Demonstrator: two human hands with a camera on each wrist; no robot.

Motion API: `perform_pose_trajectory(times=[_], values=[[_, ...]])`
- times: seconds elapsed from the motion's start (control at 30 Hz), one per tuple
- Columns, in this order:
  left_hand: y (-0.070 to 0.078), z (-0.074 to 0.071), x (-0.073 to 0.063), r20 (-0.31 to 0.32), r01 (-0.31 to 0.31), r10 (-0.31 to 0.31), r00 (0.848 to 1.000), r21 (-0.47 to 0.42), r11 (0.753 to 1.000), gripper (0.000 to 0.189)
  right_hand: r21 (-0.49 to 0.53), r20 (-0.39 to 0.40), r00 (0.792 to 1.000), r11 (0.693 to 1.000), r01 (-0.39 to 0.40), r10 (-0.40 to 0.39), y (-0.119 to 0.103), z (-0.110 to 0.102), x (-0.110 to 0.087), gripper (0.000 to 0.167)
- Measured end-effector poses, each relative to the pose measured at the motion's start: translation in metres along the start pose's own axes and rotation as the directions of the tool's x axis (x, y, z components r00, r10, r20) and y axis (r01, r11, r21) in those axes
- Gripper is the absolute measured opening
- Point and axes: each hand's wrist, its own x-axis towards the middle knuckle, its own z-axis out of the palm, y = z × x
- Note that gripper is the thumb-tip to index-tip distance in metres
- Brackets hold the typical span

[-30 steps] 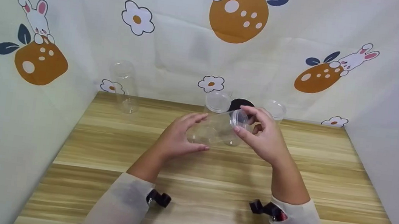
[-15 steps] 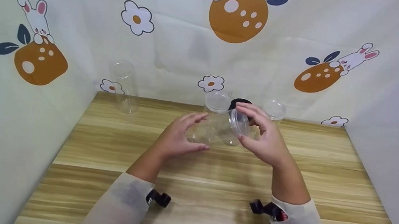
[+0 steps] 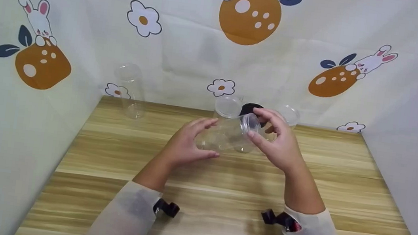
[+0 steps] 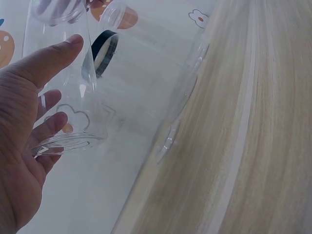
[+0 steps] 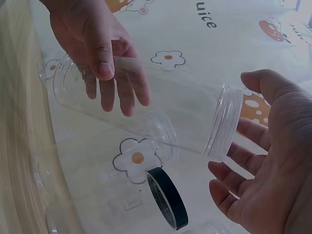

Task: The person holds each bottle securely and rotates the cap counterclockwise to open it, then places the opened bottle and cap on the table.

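Observation:
A clear plastic jar (image 3: 224, 135) lies tilted between both hands above the table, its capped end up and to the right. My left hand (image 3: 186, 142) grips the lower body, thumb on the near side and fingers behind, as the left wrist view shows through the jar wall (image 4: 80, 83). At the other end is a clear ridged screw lid (image 5: 225, 122). Around that lid curve the thumb and fingers of my right hand (image 3: 279, 146), thumb on the near rim and index finger over the top. The jar looks empty.
Behind the held jar stand a clear-lidded jar (image 3: 228, 108), a jar with a black lid (image 3: 252, 108) and another clear one (image 3: 289, 114). Far left is a tall clear jar (image 3: 132, 92). Printed cloth (image 3: 184, 58) walls enclose the wooden table (image 3: 212, 221).
My right hand turned around the lid, its thumb slipping lower and then coming back up to the near rim. The left hand and the jar stayed nearly still.

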Motion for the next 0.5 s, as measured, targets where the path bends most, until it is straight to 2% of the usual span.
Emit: perform_pose_trajectory(times=[0.1, 0.27, 0.5], values=[[0.0004, -0.0003, 0.0005, 0.005, 0.002, -0.002, 1.0, 0.01, 1.0, 0.096, -0.044, -0.022, 0.999, 0.998, -0.05, 0.049, 0.0004, 0.0002, 0.001, 0.055], [0.0003, -0.0005, 0.0002, 0.011, 0.006, -0.006, 1.0, 0.007, 1.0, 0.096, -0.085, -0.008, 0.995, 0.992, -0.097, 0.096, -0.0003, 0.0012, 0.0018, 0.053], [-0.0008, -0.0001, 0.0, 0.004, -0.004, 0.004, 1.0, -0.001, 1.0, 0.097, -0.067, 0.019, 0.998, 0.996, -0.051, 0.053, -0.0011, 0.0013, 0.0008, 0.056]])
